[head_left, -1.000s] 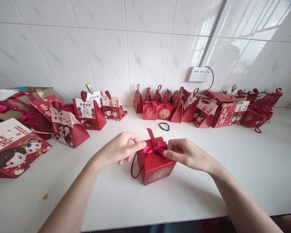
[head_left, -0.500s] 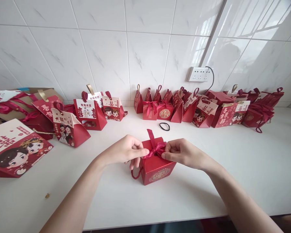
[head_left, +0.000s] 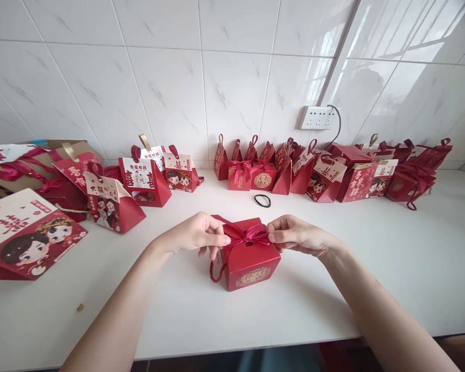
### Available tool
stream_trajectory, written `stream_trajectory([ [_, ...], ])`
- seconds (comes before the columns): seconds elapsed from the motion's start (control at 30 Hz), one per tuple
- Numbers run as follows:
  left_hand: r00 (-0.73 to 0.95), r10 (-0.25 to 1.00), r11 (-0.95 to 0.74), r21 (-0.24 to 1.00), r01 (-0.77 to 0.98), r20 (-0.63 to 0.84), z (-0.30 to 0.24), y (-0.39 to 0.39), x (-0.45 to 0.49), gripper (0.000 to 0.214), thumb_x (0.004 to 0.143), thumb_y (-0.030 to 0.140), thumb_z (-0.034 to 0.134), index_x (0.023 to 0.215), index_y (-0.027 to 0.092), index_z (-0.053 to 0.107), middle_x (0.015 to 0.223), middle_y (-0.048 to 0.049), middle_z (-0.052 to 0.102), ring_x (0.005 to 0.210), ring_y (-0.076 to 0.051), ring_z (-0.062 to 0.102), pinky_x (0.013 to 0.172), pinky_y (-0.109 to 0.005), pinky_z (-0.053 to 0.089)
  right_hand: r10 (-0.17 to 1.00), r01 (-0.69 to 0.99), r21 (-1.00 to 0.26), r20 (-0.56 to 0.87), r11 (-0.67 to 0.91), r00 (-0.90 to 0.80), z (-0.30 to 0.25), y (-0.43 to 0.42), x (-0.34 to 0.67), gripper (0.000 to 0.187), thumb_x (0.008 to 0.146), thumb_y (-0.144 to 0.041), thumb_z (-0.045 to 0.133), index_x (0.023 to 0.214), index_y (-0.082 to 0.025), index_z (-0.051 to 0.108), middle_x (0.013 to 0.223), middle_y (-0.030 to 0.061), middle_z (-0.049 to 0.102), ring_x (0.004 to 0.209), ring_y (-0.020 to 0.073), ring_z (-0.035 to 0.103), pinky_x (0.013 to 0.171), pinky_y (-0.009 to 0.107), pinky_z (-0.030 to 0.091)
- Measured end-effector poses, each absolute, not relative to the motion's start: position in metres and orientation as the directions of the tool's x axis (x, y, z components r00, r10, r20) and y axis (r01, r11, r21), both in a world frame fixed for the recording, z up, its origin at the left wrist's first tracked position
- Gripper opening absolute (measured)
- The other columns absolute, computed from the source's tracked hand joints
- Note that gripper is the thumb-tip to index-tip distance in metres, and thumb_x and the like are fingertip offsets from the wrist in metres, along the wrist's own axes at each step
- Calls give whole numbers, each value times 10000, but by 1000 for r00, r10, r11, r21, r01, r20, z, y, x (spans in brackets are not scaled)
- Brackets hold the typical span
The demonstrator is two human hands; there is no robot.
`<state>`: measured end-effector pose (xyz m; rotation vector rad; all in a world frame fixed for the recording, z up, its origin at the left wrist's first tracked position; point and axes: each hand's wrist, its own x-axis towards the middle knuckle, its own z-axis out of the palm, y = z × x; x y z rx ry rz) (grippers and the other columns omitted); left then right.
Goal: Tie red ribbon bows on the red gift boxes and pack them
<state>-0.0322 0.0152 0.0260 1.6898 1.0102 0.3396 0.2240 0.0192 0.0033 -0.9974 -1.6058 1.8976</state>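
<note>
Red cardboard gift box (head_left: 250, 263) sits in front of black hair tie (head_left: 262, 201). Left hand (head_left: 196, 238) and right hand (head_left: 294, 235) pinch red satin ribbon (head_left: 250, 235) ends. Bow-tightening step, I judge; it calls for an even outward pull.

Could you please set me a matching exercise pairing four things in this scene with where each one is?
1 red box
2 ribbon
3 black hair band
4 wall socket

A on the tiled wall
B lying on the counter behind the box
C pinched by the left hand and right hand
D standing on the counter between both hands

Pairs: 1-D, 2-C, 3-B, 4-A.
</note>
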Motion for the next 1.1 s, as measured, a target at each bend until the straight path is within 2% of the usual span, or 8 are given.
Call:
stream_trajectory([
  [0.13, 591, 760, -46, 885, 463, -270, 26, 15, -32, 287, 709, 365, 645, 531, 167, 537, 451, 17, 592, 412, -75, 432, 437, -203, 335, 729, 187, -961, -275, -202, -626, 4, 20, 226, 289, 638, -334, 725, 534, -150, 528, 458, -95, 348, 467, 50, 310, 518, 239, 279],
  [0.23, 608, 754, -65, 893, 446, -249, 25, 14, -33, 284, 722, 336, 629, 512, 165, 542, 416, 21, 576, 419, -78, 454, 477, -208, 328, 726, 251, -953, -292, -168, -622, 6, 19, 229, 360, 640, -391, 735, 532, -154, 486, 509, -83, 370, 501, 54, 329, 527, 235, 281],
  [0.43, 668, 650, 56, 899, 435, -364, 27, 13, -33, 416, 782, 503, 575, 550, 159, 538, 366, -5, 549, 369, -125, 537, 426, -227, 281, 655, 283, -955, -268, -85, -707, 8, 17, 235, 546, 595, -637, 716, 564, -149, 473, 579, -56, 408, 559, 72, 335, 551, 246, 272],
  [0.6, 669, 678, -17, 903, 429, -306, 24, 15, -31, 367, 803, 466, 593, 609, 159, 546, 441, 2, 595, 412, -114, 581, 363, -206, 208, 706, 299, -951, -265, -79, -657, 8, 16, 229, 456, 696, -547, 699, 621, -140, 510, 605, -50, 410, 580, 76, 325, 554, 246, 247],
  [0.77, 697, 678, -57, 928, 369, -235, 19, 20, -33, 343, 777, 398, 632, 548, 145, 586, 417, 7, 568, 407, -105, 568, 430, -202, 376, 685, 206, -969, -241, -134, -687, 3, 19, 227, 399, 703, -478, 725, 642, -137, 529, 593, -62, 400, 548, 62, 303, 537, 244, 241],
  [0.9, 726, 653, -53, 943, 330, -217, 16, 22, -34, 324, 738, 371, 664, 525, 132, 614, 435, -17, 594, 404, -108, 570, 428, -199, 404, 671, 143, -980, -199, -139, -714, -2, 22, 228, 433, 690, -521, 725, 658, -134, 536, 617, -52, 419, 564, 64, 332, 545, 241, 257],
  [1.0, 725, 638, 12, 945, 326, -258, 15, 21, -34, 337, 771, 389, 614, 550, 134, 618, 381, -18, 570, 332, -116, 532, 333, -191, 335, 682, 125, -987, -157, -97, -714, -4, 22, 227, 473, 733, -568, 664, 609, -144, 494, 596, -59, 379, 546, 59, 292, 537, 241, 247],
  [1.1, 689, 668, 38, 938, 344, -279, 15, 21, -33, 369, 810, 374, 560, 529, 138, 595, 346, -17, 549, 272, -106, 484, 276, -183, 230, 703, 121, -987, -161, -108, -693, -5, 22, 226, 440, 770, -525, 651, 615, -148, 487, 582, -68, 342, 533, 56, 263, 530, 239, 238],
])
